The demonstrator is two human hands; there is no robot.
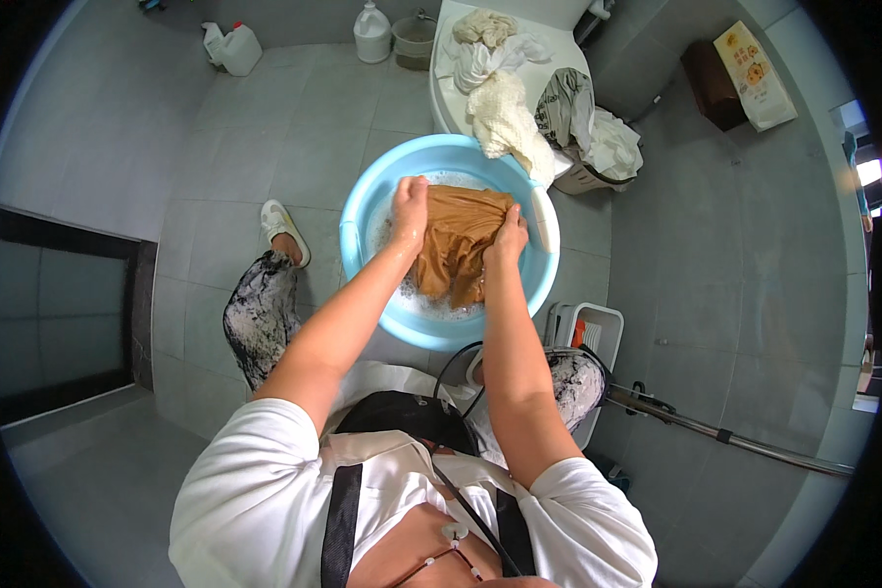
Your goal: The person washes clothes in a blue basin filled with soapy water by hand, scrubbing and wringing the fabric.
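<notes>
Evidently, fingers of the left hand [410, 208] and right hand [507, 238] grip opposite sides of the brown cloth [461, 220] inside the sudsy blue basin [439, 339]; spreading seems in hand, the next move likely needing both holds.

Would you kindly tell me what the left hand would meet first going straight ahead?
The left hand would probably meet the blue basin at its far side, though depth is unclear.

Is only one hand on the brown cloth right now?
No, the left hand holds the brown cloth at its left side while the right hand holds it at its right.
</notes>
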